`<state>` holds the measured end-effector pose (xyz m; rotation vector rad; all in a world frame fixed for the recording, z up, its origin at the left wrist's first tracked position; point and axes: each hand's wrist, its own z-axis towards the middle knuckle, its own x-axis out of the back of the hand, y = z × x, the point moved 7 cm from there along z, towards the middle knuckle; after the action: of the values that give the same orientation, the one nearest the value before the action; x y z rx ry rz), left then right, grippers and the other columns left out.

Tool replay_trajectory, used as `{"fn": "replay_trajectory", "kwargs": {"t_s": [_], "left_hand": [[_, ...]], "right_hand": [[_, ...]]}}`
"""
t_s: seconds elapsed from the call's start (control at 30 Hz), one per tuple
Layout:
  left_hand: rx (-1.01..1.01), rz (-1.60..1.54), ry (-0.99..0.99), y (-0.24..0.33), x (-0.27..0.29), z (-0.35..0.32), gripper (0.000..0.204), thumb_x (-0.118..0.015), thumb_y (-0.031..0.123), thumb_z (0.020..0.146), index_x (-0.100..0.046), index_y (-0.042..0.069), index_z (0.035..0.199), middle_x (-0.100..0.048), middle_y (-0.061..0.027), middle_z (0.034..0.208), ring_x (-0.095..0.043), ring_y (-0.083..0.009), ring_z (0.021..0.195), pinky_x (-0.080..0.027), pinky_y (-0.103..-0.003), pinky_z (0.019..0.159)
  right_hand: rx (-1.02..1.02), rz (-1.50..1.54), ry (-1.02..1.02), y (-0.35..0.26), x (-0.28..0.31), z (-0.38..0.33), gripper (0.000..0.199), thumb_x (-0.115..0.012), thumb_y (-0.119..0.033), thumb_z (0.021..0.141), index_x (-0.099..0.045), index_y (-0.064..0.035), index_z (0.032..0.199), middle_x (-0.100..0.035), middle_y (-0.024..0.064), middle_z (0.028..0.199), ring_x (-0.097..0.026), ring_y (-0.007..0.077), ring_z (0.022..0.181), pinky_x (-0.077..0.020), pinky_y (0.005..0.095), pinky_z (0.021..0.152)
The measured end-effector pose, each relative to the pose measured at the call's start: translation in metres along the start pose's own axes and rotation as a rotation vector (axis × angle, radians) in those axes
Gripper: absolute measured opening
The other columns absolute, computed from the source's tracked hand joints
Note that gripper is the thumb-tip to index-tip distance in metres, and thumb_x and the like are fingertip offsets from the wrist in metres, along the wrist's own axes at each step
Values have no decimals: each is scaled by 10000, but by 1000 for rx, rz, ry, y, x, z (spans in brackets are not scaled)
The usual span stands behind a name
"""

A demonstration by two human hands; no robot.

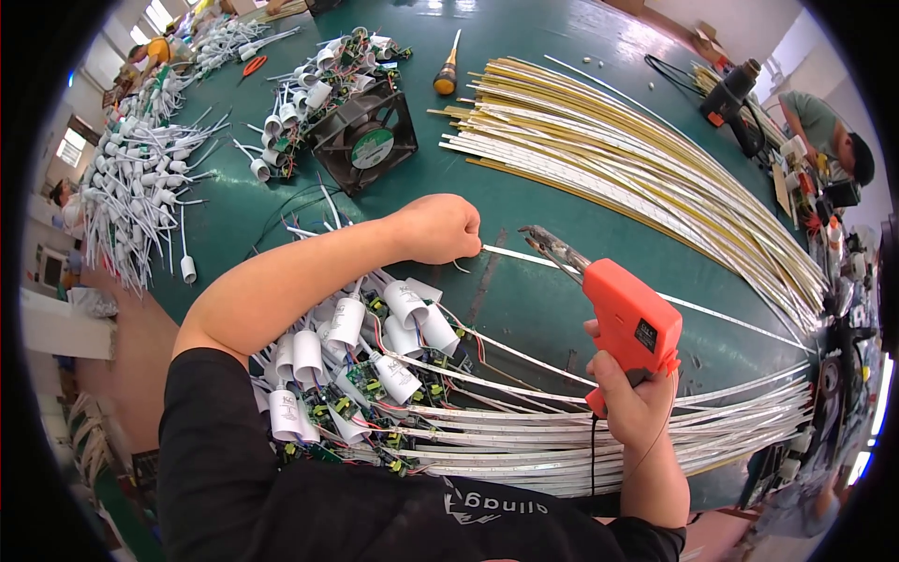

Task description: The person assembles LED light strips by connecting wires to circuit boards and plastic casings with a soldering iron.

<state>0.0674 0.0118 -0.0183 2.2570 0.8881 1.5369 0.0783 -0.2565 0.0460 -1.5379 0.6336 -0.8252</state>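
Green-topped and crowded, the bench filled most of the workshop view, and a black square fan sat tilted on it. Right behind the fan lay a heap of white sockets with circuit boards; off to its left spread a larger pile of white sockets with pale leads, and orange-handled scissors rested beyond the fan on that same side. A screwdriver stood to the fan's upper right, and farther right stretched a broad bundle of white and yellow strips.

On the near side of the fan, a little to its right, the left hand was curled into a fist, closed on the end of a slim white strip; its fingertips were turned out of sight. That strip ran off well to the right of the fan.

Much farther right, and also nearer than the fan, the right hand was wrapped round the grip of an orange-red soldering gun. Its metal nose pointed back toward the fan, near the strip; whether the two touched could not be told. Directly on the near side of the fan, partly under the left forearm, sat a cluster of white sockets, with wired strips trailing right.
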Motion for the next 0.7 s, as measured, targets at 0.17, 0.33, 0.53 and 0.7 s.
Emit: {"fn": "replay_trajectory", "kwargs": {"t_s": [0.17,0.33,0.53,0.7], "left_hand": [[-5,-4,-12,1,0,0,152,-611,174,768,-654,28,774,-642,-130,718,-620,-247,682,-486,-352,654],[15,-28,-24,2,-1,-2,160,-609,175,774,-655,22,776,-631,-131,707,-603,-237,665,-476,-347,638],[-17,14,-4,2,0,-1,166,-613,182,772,-656,21,770,-640,-136,709,-613,-257,664,-480,-356,633],[-66,71,33,4,0,-5,150,-615,179,771,-637,36,812,-656,-113,768,-633,-253,749,-490,-364,689]], "right_hand": [[1,10,4,0,1,-1,463,-663,-79,813,-484,35,1224,-657,132,1056,-613,165,954,-466,297,858],[5,17,6,0,1,-1,458,-661,-72,813,-485,35,1222,-657,131,1054,-613,163,951,-465,297,860],[6,11,11,1,1,-1,452,-665,-77,813,-490,33,1215,-659,129,1051,-614,159,943,-466,297,855],[21,-10,12,0,2,-1,449,-671,-86,811,-497,32,1207,-660,129,1048,-616,158,930,-468,297,847]]}}
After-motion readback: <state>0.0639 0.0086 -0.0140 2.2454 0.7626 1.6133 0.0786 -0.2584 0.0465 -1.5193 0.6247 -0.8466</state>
